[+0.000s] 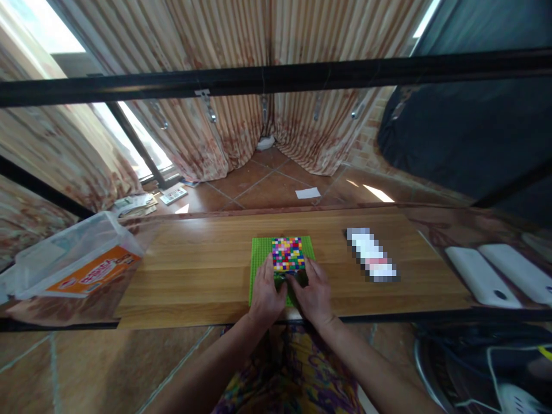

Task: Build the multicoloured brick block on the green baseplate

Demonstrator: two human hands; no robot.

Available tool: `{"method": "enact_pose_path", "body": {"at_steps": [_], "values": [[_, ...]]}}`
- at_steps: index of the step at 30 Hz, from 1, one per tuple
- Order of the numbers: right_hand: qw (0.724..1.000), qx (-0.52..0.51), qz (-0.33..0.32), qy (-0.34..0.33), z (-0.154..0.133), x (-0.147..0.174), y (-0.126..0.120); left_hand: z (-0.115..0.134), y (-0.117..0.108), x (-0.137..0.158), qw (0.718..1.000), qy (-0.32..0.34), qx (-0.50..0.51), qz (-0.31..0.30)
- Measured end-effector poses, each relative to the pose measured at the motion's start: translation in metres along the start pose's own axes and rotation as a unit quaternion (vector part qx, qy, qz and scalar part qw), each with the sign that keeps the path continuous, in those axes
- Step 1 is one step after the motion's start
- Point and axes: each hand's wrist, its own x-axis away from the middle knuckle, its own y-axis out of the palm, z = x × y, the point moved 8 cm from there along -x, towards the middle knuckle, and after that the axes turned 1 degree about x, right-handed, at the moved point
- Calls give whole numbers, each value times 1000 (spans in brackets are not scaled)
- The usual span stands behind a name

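Brick block [288, 253], many-coloured, on green baseplate [259, 259] mid-worktop [194, 270] | step, by my reading: working at block's near edge; next move likely needs firm, even finger pressure | left hand [267, 290] and right hand [314, 293] side by side, fingers curled at that edge, grip unclear | plastic tub [73, 259] far left.

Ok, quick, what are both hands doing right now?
Left hand: fingers curled on the block cluster's near edge; grip unclear.
Right hand: same.
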Motion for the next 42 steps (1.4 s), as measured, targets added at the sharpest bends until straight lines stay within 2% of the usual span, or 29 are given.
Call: {"method": "enact_pose_path", "body": {"at_steps": [7, 10, 18, 21, 24, 26, 28, 30, 32, 34, 39, 42], "values": [[999, 44, -30, -9, 2, -3, 6, -1, 3, 0, 1000, 13, -23, 12], [999, 40, -35, -9, 3, -2, 7, 0, 4, 0, 999, 11, -24, 22], [994, 0, -102, 24, 11, -4, 7, 2, 3, 1, 998, 0, -48, 40], [996, -22, -76, 42, 14, -23, -8, 3, 1, 1, 997, 10, -54, 49], [998, -27, -26, 57, 10, -58, -25, 4, 0, 1, 996, 18, -64, 56], [997, -46, -36, 51, -1, -84, -22, 5, 0, 1, 995, 29, -69, 59], [994, -73, -68, 43, -11, -104, -10, 6, 0, 2, 994, 42, -73, 64], [981, -129, -121, 77, -13, -112, 11, 7, 1, 3, 993, 52, -76, 68], [953, -206, -168, 144, -5, -108, 32, 7, 2, 4, 993, 57, -79, 69], [922, -276, -185, 200, 3, -97, 45, 6, 4, 4, 993, 54, -80, 66], [876, -368, -196, 242, 10, -82, 48, 7, 4, 4, 995, 49, -66, 61], [865, -375, -213, 255, 9, -81, 46, 7, 3, 3, 996, 46, -52, 57]]}}
